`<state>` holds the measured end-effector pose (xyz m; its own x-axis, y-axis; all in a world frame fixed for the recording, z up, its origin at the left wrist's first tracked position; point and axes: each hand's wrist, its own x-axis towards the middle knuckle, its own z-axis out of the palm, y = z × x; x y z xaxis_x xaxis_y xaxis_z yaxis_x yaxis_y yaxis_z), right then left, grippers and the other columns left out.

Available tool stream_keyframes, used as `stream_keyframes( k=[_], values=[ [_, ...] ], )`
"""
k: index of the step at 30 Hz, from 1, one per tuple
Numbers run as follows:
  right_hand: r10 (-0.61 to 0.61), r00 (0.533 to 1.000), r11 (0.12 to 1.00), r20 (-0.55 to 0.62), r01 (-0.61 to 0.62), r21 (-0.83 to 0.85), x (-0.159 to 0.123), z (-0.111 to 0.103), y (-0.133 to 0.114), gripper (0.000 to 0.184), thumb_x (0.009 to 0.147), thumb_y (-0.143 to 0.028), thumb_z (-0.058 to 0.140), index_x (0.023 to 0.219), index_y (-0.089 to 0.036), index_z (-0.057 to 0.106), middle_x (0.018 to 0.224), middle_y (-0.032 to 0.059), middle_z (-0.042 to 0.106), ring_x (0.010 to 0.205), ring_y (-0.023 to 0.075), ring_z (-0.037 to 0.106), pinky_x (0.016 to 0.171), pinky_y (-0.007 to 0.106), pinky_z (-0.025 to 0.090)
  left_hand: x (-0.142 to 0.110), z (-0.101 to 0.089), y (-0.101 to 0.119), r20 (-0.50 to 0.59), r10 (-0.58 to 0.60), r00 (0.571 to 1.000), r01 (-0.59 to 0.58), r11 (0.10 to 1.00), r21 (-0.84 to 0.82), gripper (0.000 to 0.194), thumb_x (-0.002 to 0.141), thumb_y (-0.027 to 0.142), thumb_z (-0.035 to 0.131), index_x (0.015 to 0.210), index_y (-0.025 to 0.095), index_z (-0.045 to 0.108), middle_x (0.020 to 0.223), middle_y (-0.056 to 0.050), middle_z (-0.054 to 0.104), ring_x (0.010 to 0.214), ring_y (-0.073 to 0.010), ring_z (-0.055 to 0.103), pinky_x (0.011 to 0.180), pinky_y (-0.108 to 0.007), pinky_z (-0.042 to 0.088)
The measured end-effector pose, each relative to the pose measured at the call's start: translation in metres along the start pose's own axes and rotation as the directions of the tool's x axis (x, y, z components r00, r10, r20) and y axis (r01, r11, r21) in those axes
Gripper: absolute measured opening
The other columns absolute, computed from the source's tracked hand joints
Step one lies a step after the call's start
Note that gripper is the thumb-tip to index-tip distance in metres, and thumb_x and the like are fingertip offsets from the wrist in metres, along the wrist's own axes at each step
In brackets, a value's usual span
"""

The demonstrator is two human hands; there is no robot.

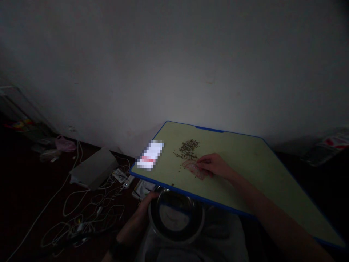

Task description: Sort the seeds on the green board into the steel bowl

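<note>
My right hand (214, 165) is closed on a clear protractor (191, 168) with reddish markings, its thumb and fingers pinching the right side. The protractor lies low over the pale green tabletop (242, 156). Just beyond it is a loose patch of small dark grains (188, 148), with a few stray ones nearer the front edge. My left hand (150, 201) grips the left rim of a round metal bowl (177, 238) under the table's front edge, above my lap. Part of the bowl and the left fingertips are hidden in shadow.
A lit, blurred-out phone-like screen (149, 156) lies at the table's left end. A blue rim (174, 188) borders the tabletop, and a wall (191, 80) stands behind. On the floor at left are a grey box (94, 168), tangled white cables (81, 222) and a pink bag (65, 144).
</note>
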<state>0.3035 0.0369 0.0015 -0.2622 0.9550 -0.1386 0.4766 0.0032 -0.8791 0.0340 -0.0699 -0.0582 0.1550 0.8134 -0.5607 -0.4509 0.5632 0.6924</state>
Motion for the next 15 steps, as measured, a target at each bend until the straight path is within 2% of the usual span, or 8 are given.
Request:
stream_keyframes(
  k=[4, 8, 11, 15],
  values=[
    [0.017, 1.000, 1.000, -0.022, -0.017, 0.012, 0.002, 0.006, 0.000, 0.023, 0.071, -0.033, 0.062, 0.080, -0.012, 0.065, 0.053, 0.0011, 0.060, 0.034, 0.0059, 0.047, 0.033, 0.017, 0.037, -0.007, 0.009, 0.007, -0.047, -0.004, 0.999, 0.005, 1.000, 0.003, 0.021, 0.073, 0.022, 0.055, 0.058, 0.015, 0.069, 0.053, -0.002, 0.070, 0.054, -0.0179, 0.062, 0.063, -0.029, 0.046],
    [-0.029, 1.000, 0.999, 0.000, 0.029, -0.035, 0.004, 0.010, -0.002, 0.025, 0.075, -0.035, 0.059, 0.079, -0.012, 0.065, 0.051, 0.0004, 0.058, 0.035, 0.0066, 0.048, 0.034, 0.017, 0.037, -0.008, 0.013, 0.008, -0.049, 0.019, 0.999, -0.020, 1.000, -0.021, 0.022, 0.074, 0.023, 0.056, 0.056, 0.016, 0.068, 0.051, -0.001, 0.069, 0.052, -0.0166, 0.061, 0.060, -0.027, 0.045],
    [-0.083, 0.997, 0.991, 0.007, 0.083, -0.103, 0.007, 0.012, -0.003, 0.026, 0.076, -0.037, 0.057, 0.078, -0.013, 0.066, 0.052, 0.0004, 0.058, 0.035, 0.0065, 0.047, 0.034, 0.017, 0.035, -0.008, 0.012, 0.008, -0.046, 0.018, 0.999, -0.019, 1.000, -0.024, 0.022, 0.073, 0.023, 0.057, 0.055, 0.017, 0.068, 0.051, 0.000, 0.069, 0.052, -0.0158, 0.060, 0.058, -0.026, 0.044],
    [-0.137, 0.990, 0.977, 0.021, 0.139, -0.160, 0.009, 0.014, -0.004, 0.027, 0.078, -0.038, 0.055, 0.080, -0.014, 0.068, 0.053, 0.0004, 0.060, 0.035, 0.0065, 0.046, 0.035, 0.017, 0.034, -0.005, 0.005, 0.006, 0.004, 0.035, 0.999, -0.034, 0.999, -0.010, 0.018, 0.072, 0.023, 0.058, 0.060, 0.017, 0.069, 0.058, -0.001, 0.071, 0.059, -0.0186, 0.063, 0.068, -0.029, 0.046]
  ],
)
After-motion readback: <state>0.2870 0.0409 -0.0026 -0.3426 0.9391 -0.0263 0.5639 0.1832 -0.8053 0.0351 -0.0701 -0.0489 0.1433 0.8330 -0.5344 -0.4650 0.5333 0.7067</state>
